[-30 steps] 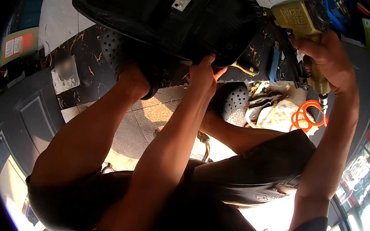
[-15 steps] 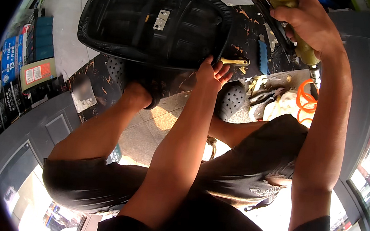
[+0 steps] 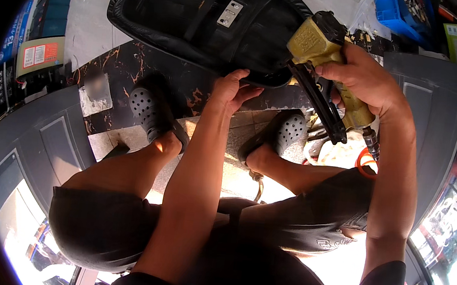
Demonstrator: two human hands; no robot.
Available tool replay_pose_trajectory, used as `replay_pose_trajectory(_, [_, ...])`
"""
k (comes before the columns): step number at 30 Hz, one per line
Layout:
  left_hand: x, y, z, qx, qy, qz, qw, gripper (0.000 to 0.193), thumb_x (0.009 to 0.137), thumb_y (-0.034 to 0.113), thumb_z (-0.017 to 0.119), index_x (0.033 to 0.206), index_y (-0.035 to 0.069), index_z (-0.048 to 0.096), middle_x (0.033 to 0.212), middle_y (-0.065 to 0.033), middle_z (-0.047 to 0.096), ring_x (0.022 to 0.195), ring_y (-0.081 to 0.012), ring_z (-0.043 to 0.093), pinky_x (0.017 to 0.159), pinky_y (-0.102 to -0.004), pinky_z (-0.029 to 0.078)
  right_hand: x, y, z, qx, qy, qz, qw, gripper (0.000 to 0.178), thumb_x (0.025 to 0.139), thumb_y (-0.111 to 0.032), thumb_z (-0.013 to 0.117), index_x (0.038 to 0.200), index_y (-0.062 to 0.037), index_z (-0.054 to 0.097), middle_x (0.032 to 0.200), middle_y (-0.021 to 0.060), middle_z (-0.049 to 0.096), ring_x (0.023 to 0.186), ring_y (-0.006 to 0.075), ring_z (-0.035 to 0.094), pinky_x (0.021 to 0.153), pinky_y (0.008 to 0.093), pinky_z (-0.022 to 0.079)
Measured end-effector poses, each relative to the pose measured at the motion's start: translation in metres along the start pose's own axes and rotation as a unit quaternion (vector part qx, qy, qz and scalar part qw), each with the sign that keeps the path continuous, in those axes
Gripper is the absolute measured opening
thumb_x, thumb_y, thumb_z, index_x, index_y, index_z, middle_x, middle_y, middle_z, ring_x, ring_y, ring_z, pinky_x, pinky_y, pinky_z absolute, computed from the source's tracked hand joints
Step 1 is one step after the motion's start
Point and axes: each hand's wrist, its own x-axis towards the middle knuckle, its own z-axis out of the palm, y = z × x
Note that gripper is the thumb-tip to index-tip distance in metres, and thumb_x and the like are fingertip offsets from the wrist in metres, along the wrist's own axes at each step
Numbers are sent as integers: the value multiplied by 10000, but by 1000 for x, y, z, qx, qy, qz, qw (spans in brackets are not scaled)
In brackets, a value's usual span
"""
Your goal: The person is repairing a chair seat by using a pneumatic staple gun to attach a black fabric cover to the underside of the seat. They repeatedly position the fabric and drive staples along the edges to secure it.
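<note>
An upturned black seat (image 3: 196, 28) lies with its hollow underside up, a dark cover wrapped round its rim and a small metal plate (image 3: 230, 13) in the middle. My left hand (image 3: 231, 90) is at the seat's near edge, thumb on the rim and other fingers partly spread below it. My right hand (image 3: 370, 79) is wrapped round the handle of a gold-coloured air staple gun (image 3: 312, 42). The gun's nose is by the right end of the seat's rim; whether it touches cannot be made out. Its black magazine slants down toward me.
An orange coiled hose (image 3: 365, 159) lies below the gun. A blue bin (image 3: 400, 18) of small parts stands at the far right. Boxes (image 3: 40, 56) are stacked at the left. Beneath the seat is a worn dark board (image 3: 128, 85), with my clogs (image 3: 145, 109) before it.
My right hand has brought the staple gun down and left to the seat's right end. The seat is tilted more, its right end nearer me. My left hand has shifted left along the rim.
</note>
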Motion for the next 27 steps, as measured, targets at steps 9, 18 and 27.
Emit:
replay_pose_trajectory(9, [-1,-58,31,-180,-31,11,983,186,903,-3,665,1085,-20,625,1126,-125,617,1052,-269,637,921,-534,582,8,3,52,-55,81,67,993,410,865,-108,654,1230,21,519,895,93,656,644,127,622,526,283,523])
replay_pose_trajectory(18, [-3,-57,29,-229,-54,-24,972,296,896,-47,619,1173,53,595,1165,-67,629,1096,-219,625,985,-525,536,25,26,106,-63,185,126,973,336,872,-72,625,1188,-9,526,807,57,632,541,98,554,471,268,455])
replay_pose_trajectory(27, [6,-66,24,-244,-82,-32,966,371,882,-13,667,1227,77,566,1177,-57,619,1061,-211,640,910,-429,574,39,57,119,-159,206,118,958,362,834,-135,600,1146,17,497,892,216,666,803,357,666,721,413,517])
